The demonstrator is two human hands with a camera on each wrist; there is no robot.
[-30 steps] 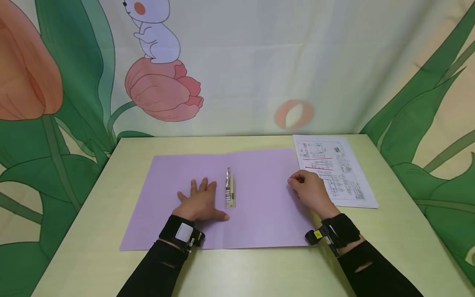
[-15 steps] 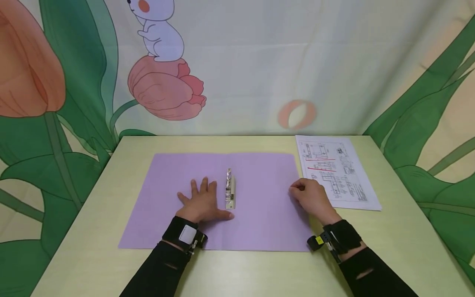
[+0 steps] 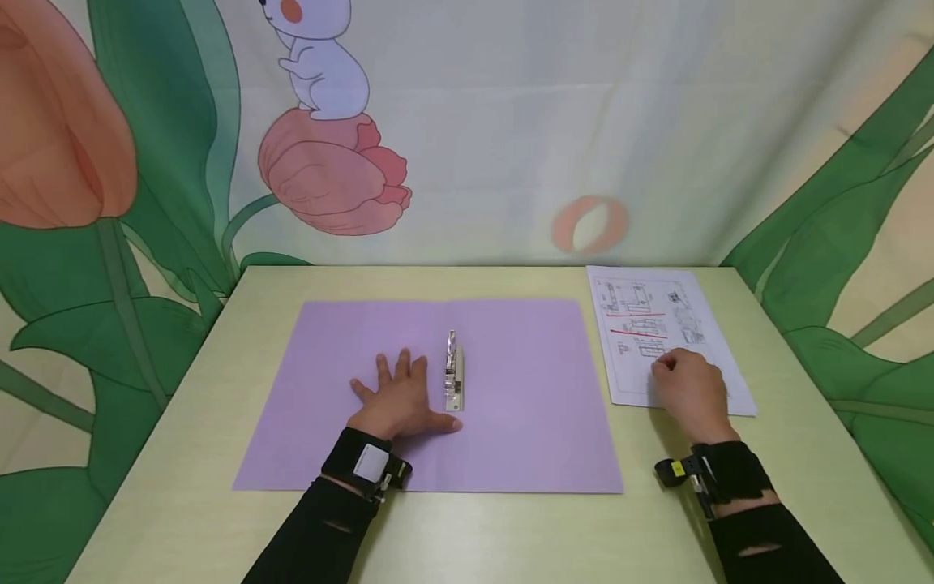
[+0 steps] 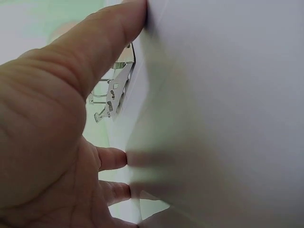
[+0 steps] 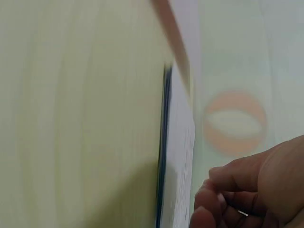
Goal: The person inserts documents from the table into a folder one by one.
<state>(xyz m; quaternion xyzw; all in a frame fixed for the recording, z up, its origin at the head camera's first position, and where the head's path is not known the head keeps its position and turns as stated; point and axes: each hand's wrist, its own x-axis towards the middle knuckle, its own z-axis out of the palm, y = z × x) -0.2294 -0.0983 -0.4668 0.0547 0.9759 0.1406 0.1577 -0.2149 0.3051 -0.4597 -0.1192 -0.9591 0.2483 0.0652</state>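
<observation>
A purple folder (image 3: 533, 389) lies spread flat on the table, with a metal lever clip (image 3: 453, 377) along its middle. My left hand (image 3: 397, 404) rests on the folder's left half, fingers spread. Its thumb points toward the clip's near end, and the left wrist view shows the fingertips touching the surface, with the clip (image 4: 116, 90) beyond the thumb. Over the near part of a stack of printed drawing sheets (image 3: 638, 302) is my right hand (image 3: 691, 389), fingers loosely curled and holding nothing. In the right wrist view they appear just apart from the stack (image 5: 180, 156).
The pale table (image 3: 511, 531) reaches back to a printed curtain (image 3: 496, 146) with flowers and a white animal. A strip of bare table separates the folder from the sheets at the right.
My right hand has left the folder's right edge and moved right to above the printed sheets. My left hand has stayed on the folder, which lies flat.
</observation>
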